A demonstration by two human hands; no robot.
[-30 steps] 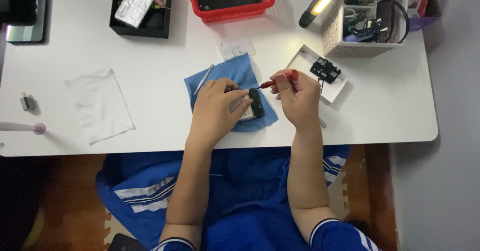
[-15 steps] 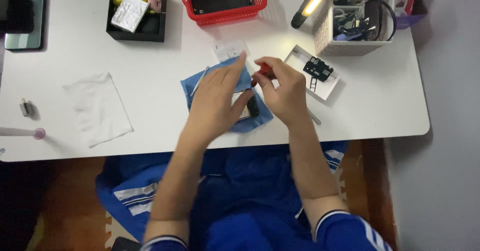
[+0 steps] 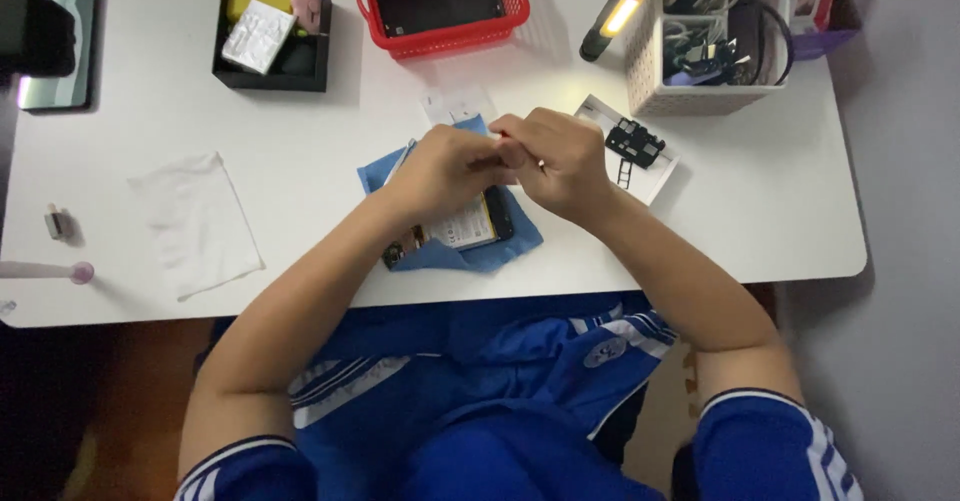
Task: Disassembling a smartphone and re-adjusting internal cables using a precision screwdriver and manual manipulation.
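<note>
Both my hands meet above an opened phone (image 3: 470, 226) that lies on a blue cloth (image 3: 505, 251) on the white table (image 3: 330, 151). My right hand (image 3: 565, 161) is closed around a red-handled screwdriver (image 3: 497, 134), of which only a sliver of red shows. My left hand (image 3: 450, 166) has its fingertips pressed against the right hand's fingers at the tool's end; what it pinches is hidden. The phone's upper part is covered by my hands.
A small white tray (image 3: 655, 176) with black parts sits right of my hands. At the back stand a red basket (image 3: 375, 16) holding a phone, a black tray (image 3: 222, 56), a lit lamp (image 3: 615, 13) and a white cable box (image 3: 640, 61). A white tissue (image 3: 195, 221) lies left.
My left hand has lifted off the phone and joined the right hand at the screwdriver. Both hands moved up toward the cloth's far edge.
</note>
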